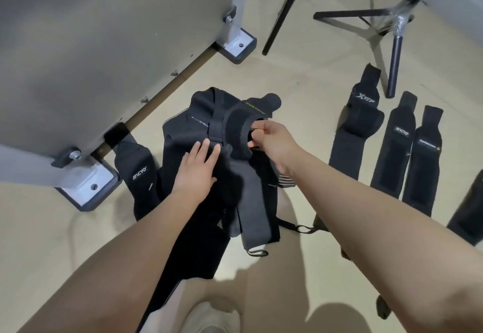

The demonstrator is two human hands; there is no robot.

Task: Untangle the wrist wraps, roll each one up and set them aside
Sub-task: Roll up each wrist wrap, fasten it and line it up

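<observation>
A tangled heap of black wrist wraps (188, 128) lies on the beige floor in the middle of the view. My right hand (271, 136) pinches the end of one curled black wrap with yellow lettering (235, 128), lifted off the top of the heap. My left hand (198, 170) lies flat on the heap, fingers spread, pressing it down. A grey wrap (254, 217) with a thumb loop trails toward me. One more black wrap (138, 176) lies at the heap's left edge.
Several flat wraps (397, 155) lie side by side on the floor at the right. A grey panel on metal feet (86, 183) stands at the left. Black tripod legs (394, 68) stand at the back right. My shoe (211, 317) is at the bottom.
</observation>
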